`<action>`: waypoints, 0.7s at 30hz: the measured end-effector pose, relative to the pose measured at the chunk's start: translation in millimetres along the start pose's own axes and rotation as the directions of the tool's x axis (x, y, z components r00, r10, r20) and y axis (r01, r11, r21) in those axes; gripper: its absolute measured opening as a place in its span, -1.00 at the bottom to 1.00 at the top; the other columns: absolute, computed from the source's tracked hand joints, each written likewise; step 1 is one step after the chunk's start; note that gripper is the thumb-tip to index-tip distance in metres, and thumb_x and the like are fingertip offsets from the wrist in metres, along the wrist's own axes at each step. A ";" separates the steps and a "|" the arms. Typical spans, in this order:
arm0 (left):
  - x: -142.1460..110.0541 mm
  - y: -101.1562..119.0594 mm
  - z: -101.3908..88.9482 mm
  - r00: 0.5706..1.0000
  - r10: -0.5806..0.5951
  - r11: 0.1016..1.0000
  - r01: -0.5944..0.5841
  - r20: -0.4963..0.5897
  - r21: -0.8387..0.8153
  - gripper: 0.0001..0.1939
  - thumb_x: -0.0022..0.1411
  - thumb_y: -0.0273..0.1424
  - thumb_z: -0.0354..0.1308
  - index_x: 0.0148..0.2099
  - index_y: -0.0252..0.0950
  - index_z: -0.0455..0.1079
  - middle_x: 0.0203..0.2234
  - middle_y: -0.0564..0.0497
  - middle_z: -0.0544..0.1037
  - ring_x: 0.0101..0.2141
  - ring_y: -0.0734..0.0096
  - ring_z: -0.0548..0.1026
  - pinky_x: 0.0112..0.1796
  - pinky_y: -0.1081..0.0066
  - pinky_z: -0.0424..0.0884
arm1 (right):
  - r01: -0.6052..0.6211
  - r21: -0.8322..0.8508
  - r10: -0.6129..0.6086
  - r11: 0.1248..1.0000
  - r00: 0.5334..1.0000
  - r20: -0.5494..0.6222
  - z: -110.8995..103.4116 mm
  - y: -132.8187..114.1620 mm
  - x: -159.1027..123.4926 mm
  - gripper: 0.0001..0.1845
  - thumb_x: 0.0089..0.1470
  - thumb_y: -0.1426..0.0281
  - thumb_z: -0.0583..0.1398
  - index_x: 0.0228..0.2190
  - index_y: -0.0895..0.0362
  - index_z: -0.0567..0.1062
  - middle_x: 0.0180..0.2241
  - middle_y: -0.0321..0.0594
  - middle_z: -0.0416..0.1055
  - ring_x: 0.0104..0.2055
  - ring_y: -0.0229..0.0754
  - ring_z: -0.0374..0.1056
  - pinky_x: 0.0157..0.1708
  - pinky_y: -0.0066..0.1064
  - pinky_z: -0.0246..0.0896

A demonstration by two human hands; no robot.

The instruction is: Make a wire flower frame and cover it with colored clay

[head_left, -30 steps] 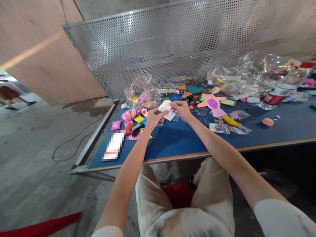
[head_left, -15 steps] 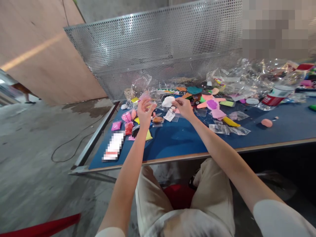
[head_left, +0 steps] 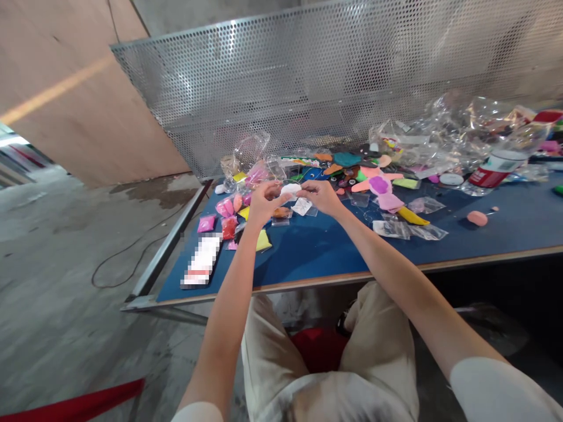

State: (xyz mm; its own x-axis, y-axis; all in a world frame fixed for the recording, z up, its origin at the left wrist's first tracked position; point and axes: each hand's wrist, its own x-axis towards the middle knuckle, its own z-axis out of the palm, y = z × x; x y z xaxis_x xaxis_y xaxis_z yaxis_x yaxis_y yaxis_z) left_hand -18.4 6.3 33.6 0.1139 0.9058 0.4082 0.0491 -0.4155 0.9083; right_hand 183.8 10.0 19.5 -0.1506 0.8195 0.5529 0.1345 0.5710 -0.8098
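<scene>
Above the blue table (head_left: 316, 252), both hands hold a flattened white lump (head_left: 290, 189) that looks like modelling clay. My left hand (head_left: 265, 204) grips its left edge between thumb and fingers. On the other side, my right hand (head_left: 324, 197) pinches the right edge. Just under the lump lies a crumpled white paper (head_left: 301, 206). To the left of my left hand are small packets of coloured clay, among them a pink packet (head_left: 206, 223), a red packet (head_left: 228, 228) and a yellow packet (head_left: 263, 240).
A phone (head_left: 202, 261) lies at the table's left front corner. Pink and purple clay shapes (head_left: 380, 186), a yellow piece (head_left: 413, 217) and clear wrappers (head_left: 428, 232) lie to the right. A plastic bottle (head_left: 495, 170) rests farther right. A perforated metal panel (head_left: 281, 88) stands behind.
My left hand has moved right and closed on the white lump, which only my right hand held before. The lump has shifted slightly left and down.
</scene>
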 end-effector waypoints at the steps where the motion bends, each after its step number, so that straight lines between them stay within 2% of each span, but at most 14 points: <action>1: -0.3 -1.2 1.6 1.000 -0.008 1.000 0.009 0.011 -0.014 -0.43 -0.18 -0.15 0.60 -0.14 -0.27 0.56 -0.35 -0.06 0.65 -0.28 0.25 0.61 -0.23 0.34 0.49 | -0.006 0.008 0.006 1.000 1.000 0.006 0.7 0.1 -0.2 -0.50 -0.09 -0.11 0.39 -0.51 0.09 0.56 -0.50 -0.27 0.51 -0.39 -0.16 0.39 -0.30 -0.33 0.28; 5: -0.6 -5.8 5.5 0.998 -0.005 1.000 0.004 -0.061 -0.014 -0.56 -0.11 -0.05 0.53 -0.33 -0.28 0.58 -0.48 0.02 0.59 -0.45 0.41 0.51 -0.44 0.46 0.41 | -0.027 0.030 0.027 0.999 1.000 0.004 3.3 0.3 -1.0 -0.51 -0.09 -0.09 0.39 -0.50 0.09 0.55 -0.50 -0.27 0.52 -0.41 -0.18 0.38 -0.32 -0.34 0.27; 8: -0.4 -8.2 7.7 0.993 -0.011 0.999 0.006 -0.118 -0.041 -0.57 -0.05 -0.03 0.50 -0.33 -0.28 0.59 -0.49 0.04 0.58 -0.47 0.45 0.48 -0.48 0.48 0.39 | -0.038 0.054 0.039 0.998 0.999 -0.015 5.2 0.3 -1.1 -0.51 -0.10 -0.08 0.39 -0.51 0.10 0.54 -0.51 -0.27 0.50 -0.41 -0.18 0.39 -0.34 -0.35 0.26; 11: -1.0 -8.9 11.3 0.994 -0.036 0.995 0.027 -0.102 -0.094 -0.57 -0.02 -0.05 0.49 -0.26 -0.28 0.60 -0.43 0.01 0.62 -0.38 0.38 0.56 -0.38 0.45 0.47 | -0.034 0.078 0.038 0.996 0.998 -0.047 6.4 0.6 -1.0 -0.49 -0.12 -0.11 0.39 -0.52 0.08 0.51 -0.52 -0.29 0.47 -0.43 -0.19 0.37 -0.35 -0.35 0.26; 15: -3.3 -9.3 16.7 0.998 -0.056 0.984 0.050 -0.032 -0.168 -0.45 -0.19 -0.17 0.60 -0.14 -0.27 0.59 -0.21 -0.08 0.69 -0.13 0.20 0.64 -0.13 0.31 0.55 | -0.037 0.098 0.042 0.994 0.998 -0.052 6.4 2.6 -0.9 -0.48 -0.13 -0.11 0.40 -0.53 0.08 0.51 -0.53 -0.29 0.46 -0.42 -0.19 0.37 -0.36 -0.36 0.26; 21: -5.4 -12.3 18.9 0.990 -0.093 0.984 0.076 -0.102 -0.160 -0.47 -0.22 -0.14 0.60 -0.20 -0.27 0.61 -0.33 -0.04 0.70 -0.23 0.18 0.65 -0.18 0.26 0.58 | -0.027 0.111 0.025 0.993 1.000 0.016 5.1 6.4 -1.5 -0.53 -0.16 -0.03 0.44 -0.42 0.11 0.61 -0.44 -0.27 0.55 -0.38 -0.20 0.39 -0.33 -0.38 0.27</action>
State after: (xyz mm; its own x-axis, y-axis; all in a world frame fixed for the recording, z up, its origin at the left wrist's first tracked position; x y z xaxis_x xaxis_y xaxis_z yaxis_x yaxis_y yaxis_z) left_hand -0.9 4.9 18.6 0.0072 0.9441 0.3296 -0.1014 -0.3272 0.9395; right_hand 179.9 12.2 12.4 -0.1626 0.8327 0.5293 0.0287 0.5402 -0.8410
